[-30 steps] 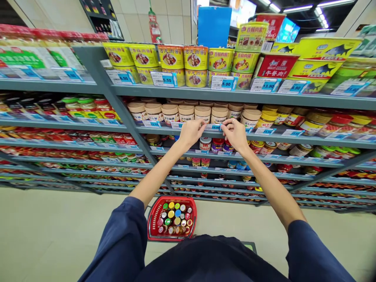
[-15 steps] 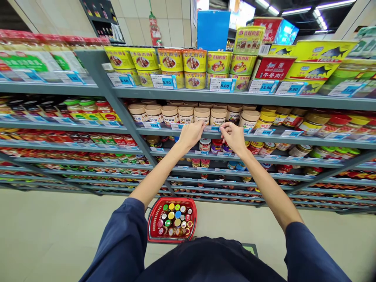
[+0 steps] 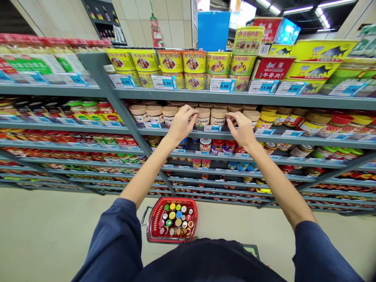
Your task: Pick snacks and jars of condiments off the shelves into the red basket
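Two beige-lidded jars (image 3: 218, 116) with cream labels stand between my hands, in a row of matching jars on the second shelf. My left hand (image 3: 182, 122) is beside them on the left, its thumb and curved fingers apart and nothing between them. On the right, my right hand (image 3: 241, 127), with a ring on one finger, is likewise open, in front of more jars. Whether either hand touches a jar, I cannot tell. Below the two jars, a blue and white price tag (image 3: 213, 128) sits on the shelf edge (image 3: 188, 131).
Yellow and orange cans (image 3: 194, 62) line the top shelf, beside red luncheon meat cans (image 3: 273, 68). Lower shelves carry many jars. On the floor below stands a red shopping basket (image 3: 152, 235) full of lidded jars. A slanting grey upright (image 3: 122, 109) divides the shelves.
My hands have moved apart, left hand leftward and right hand rightward, away from the price tag. Their fingers have loosened from a pinch. The tag between them now shows fully.
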Demonstrator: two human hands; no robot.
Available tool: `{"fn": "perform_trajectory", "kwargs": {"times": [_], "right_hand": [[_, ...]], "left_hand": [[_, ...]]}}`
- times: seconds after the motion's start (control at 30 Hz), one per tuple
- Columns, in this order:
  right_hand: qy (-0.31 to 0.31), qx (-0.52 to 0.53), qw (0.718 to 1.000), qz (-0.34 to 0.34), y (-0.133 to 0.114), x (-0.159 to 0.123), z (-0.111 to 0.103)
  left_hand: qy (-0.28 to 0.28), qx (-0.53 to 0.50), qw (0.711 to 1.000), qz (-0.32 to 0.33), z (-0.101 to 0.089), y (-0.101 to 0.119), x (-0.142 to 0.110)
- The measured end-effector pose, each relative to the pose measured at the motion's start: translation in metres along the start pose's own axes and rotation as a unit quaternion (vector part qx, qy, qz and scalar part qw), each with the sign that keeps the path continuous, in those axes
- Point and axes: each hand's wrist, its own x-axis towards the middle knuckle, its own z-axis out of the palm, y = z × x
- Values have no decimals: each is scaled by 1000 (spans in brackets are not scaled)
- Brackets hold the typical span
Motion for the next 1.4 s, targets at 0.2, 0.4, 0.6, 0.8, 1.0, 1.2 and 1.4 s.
{"fn": "perform_trajectory", "kwargs": {"times": [0.2, 0.4, 0.6, 0.8, 1.0, 1.2, 1.4], "right_hand": [[-89, -54, 995, 2, 13, 29, 5], [-114, -51, 992, 14, 19, 34, 12], [-101, -29, 994, 27, 19, 34, 8], [-83, -44, 995, 31, 18, 33, 11], [-95, -27, 995, 7, 13, 31, 3], [-114, -30, 993, 14, 12, 37, -3], [-112, -26, 993, 14, 15, 38, -2]], "left_hand": [[-124, 71, 989, -31, 11, -6, 27], [-162, 76, 982, -63, 16, -5, 36], [-179, 59, 980, -57, 11, -8, 37], [-198, 63, 977, -34, 6, -9, 39], [-206, 77, 975, -19, 3, -8, 40], [-218, 81, 972, -14, 1, -5, 41], [-216, 76, 973, -10, 3, -10, 40]]}}
